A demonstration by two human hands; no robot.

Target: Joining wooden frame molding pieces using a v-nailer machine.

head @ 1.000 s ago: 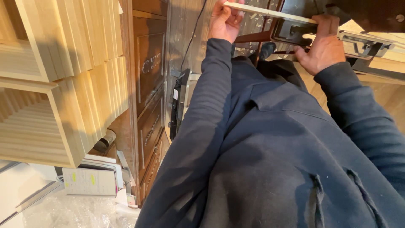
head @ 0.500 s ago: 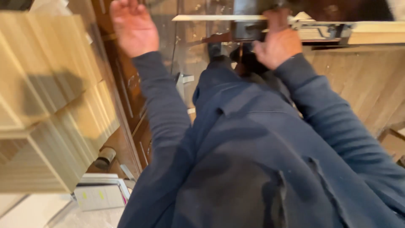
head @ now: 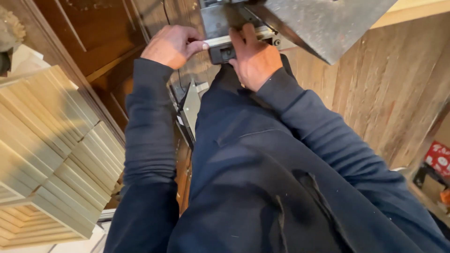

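The pale, narrow metal rail runs across the front of a dark grey machine at the top of the view, with a small black box-shaped fitting directly beneath it. Both hands are on this assembly. The left hand is curled into a loose fist, its thumb pressed along the rail's left end. The right hand lies over the rail and fitting, fingers bent upward across them; whether they are clamped tight cannot be told.

Above sits a flat, dull grey metal plate, speckled and scuffed, with a sharp angled corner overhanging to the right.

Risk, as judged: the right fingers rest close beneath that plate and against the rail's edge, so a sudden slide of the rail could pinch them. The loose dark blue sleeves near the mechanism could snag. A thin black cable hangs just behind the left hand and could catch.

Surroundings: a dark brown panelled wooden cabinet at left, rough reddish-brown grained boards at right, and stacks of pale, smooth rectangular timber strips at lower left.
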